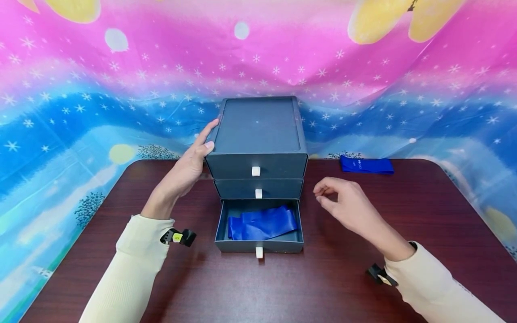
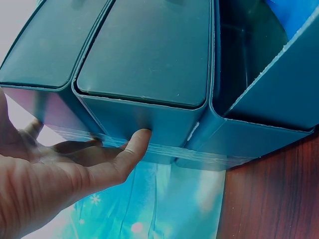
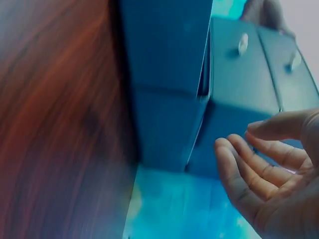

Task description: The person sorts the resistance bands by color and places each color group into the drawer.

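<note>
A dark blue-grey box [image 1: 258, 130] with three stacked drawers stands at the middle of the table. Its bottom drawer [image 1: 258, 244] is pulled out, and a shiny blue band [image 1: 262, 223] lies crumpled inside. The upper two drawers are closed, each with a small white pull tab. My left hand [image 1: 203, 139] rests flat against the box's upper left side, thumb on the front corner and fingers straight; the left wrist view shows the thumb [image 2: 132, 149] under the box's edge [image 2: 144, 55]. My right hand [image 1: 323, 193] hovers just right of the box, fingers loosely curled and holding nothing, as the right hand [image 3: 259, 164] also appears beside the box [image 3: 239, 94].
A second blue band [image 1: 366, 164], folded flat, lies at the back right of the dark wooden table [image 1: 404, 224]. A pink and blue starry cloth [image 1: 121, 89] hangs behind the table and drapes down both of its sides.
</note>
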Demonstrator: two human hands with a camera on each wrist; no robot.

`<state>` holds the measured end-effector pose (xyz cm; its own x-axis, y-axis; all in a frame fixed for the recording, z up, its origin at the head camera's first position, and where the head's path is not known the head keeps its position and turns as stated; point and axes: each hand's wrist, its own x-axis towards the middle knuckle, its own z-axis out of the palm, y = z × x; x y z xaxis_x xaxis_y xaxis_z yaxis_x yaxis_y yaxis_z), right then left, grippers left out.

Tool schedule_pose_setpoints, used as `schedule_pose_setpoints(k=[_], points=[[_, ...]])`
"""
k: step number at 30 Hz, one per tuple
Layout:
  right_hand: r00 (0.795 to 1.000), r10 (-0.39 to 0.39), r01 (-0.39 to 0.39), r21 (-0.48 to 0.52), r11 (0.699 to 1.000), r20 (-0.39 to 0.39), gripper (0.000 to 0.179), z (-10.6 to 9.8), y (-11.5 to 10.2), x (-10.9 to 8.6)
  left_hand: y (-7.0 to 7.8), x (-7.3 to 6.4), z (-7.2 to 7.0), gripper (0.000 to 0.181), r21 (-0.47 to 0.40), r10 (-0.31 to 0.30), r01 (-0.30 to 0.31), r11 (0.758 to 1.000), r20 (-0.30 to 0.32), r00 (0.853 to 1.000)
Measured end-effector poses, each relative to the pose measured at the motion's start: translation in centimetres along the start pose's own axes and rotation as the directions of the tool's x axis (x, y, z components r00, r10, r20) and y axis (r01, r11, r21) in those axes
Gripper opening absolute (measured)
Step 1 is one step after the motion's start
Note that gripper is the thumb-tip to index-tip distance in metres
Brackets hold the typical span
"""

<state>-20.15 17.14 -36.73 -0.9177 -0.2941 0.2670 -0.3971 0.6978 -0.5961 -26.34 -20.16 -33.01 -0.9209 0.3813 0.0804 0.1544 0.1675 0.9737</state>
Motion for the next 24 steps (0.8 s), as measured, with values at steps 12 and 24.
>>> schedule_pose_setpoints(k=[12,24], points=[[0.999,0.027,-0.029,-0.038,0.999,-0.038,0.014,-3.6,6.8,2.1,0.0,-0.1,0.0,0.056,0.000,0.006,-0.006,1.000,0.001,1.000],[0.980,0.181,-0.176,-0.073,0.982,0.080,0.034,-6.3,13.0,3.6,0.0,-0.1,0.0,0.057,0.022,0.005,-0.005,1.000,0.001,1.000]])
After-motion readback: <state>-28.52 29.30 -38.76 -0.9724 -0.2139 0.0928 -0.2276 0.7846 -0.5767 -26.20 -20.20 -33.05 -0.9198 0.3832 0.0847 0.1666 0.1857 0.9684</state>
